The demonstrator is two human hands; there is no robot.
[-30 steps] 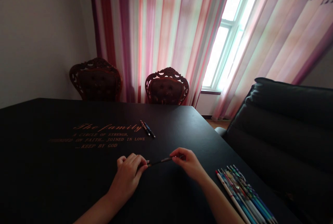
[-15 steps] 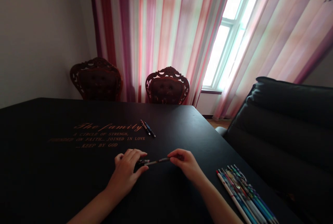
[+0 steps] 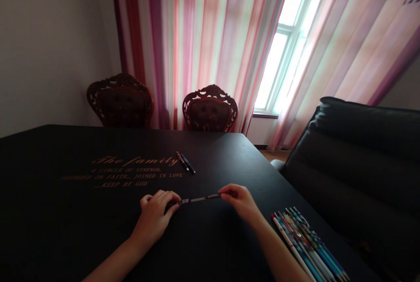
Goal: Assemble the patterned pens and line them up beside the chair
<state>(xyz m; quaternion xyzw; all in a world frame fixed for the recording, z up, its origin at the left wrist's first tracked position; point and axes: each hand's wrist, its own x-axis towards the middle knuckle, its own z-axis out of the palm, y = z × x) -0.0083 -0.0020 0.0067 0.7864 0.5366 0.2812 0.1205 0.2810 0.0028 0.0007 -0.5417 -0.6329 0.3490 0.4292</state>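
Observation:
A thin dark pen stretches between my two hands just above the black table. My left hand pinches its left end, fingers curled over it. My right hand pinches the right end between thumb and fingertips. The ends of the pen are hidden inside both grips. Two more pens lie side by side farther back on the table, near the gold lettering.
A row of several coloured pens lies at the table's right front edge, close to my right forearm. A dark padded chair stands to the right. Two carved chairs and striped curtains are behind the table.
Both hands have drifted slightly apart and away from me, so more of the pen shows between them. My left hand has slid a little to the left.

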